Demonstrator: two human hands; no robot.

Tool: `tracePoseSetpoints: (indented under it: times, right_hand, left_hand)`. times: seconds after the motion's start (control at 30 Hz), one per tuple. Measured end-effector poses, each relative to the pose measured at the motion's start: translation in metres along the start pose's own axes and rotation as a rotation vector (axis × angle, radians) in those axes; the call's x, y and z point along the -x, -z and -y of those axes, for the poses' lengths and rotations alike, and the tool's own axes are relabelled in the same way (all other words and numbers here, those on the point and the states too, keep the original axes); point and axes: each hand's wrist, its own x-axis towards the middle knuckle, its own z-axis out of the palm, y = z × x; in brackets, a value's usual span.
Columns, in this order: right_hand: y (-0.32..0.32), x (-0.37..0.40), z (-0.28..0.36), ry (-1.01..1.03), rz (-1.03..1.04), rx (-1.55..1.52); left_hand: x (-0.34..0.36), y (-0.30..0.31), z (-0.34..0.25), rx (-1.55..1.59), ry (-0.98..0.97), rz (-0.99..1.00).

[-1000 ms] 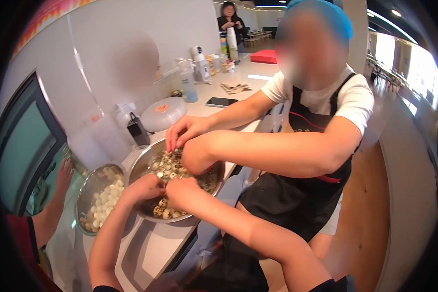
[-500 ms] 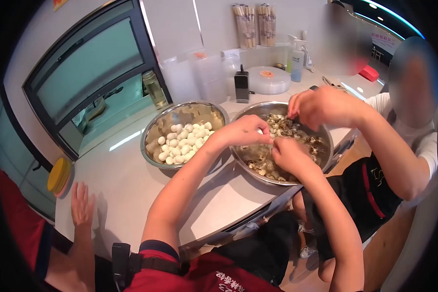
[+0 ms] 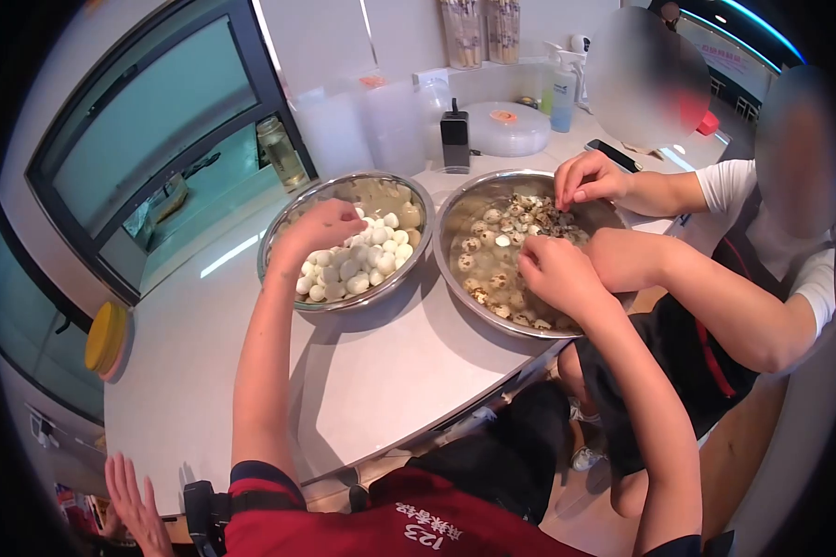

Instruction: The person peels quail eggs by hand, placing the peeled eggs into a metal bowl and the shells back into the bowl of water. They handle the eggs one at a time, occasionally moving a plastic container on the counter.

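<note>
Our left hand [image 3: 323,226] hung with fingers bunched together, peeled quail eggs [image 3: 358,265] just beneath them in a steel bowl [image 3: 381,193]. Our right hand [image 3: 553,271] lay among speckled quail eggs [image 3: 488,252]; we couldn't tell its fingers' grip.

I see a pale counter [image 3: 390,371]. A bowl of white eggs [image 3: 381,190] sits at eleven o'clock and a bowl of speckled eggs [image 3: 460,209] touches it at one. At twelve stand a black device [image 3: 454,137] and a white lidded tub [image 3: 506,128]. A phone [image 3: 611,155] lies at two.
</note>
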Motion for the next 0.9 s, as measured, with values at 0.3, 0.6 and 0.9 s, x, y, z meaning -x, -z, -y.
tracePoseSetpoints:
  times: [0.3, 0.6, 0.9]
  right_hand:
    - [-0.005, -0.004, -0.014, 0.039, -0.090, -0.118]
    - [0.006, -0.004, -0.003, 0.021, 0.116, -0.227]
    - [0.020, -0.001, 0.006, -0.077, 0.692, 0.061]
  left_hand:
    - [0.022, -0.017, -0.101, 0.193, -0.474, -0.066]
    - [0.002, -0.059, -0.109, 0.016, -0.561, 0.082]
    - [0.008, -0.076, -0.116, 0.078, -0.549, 0.006]
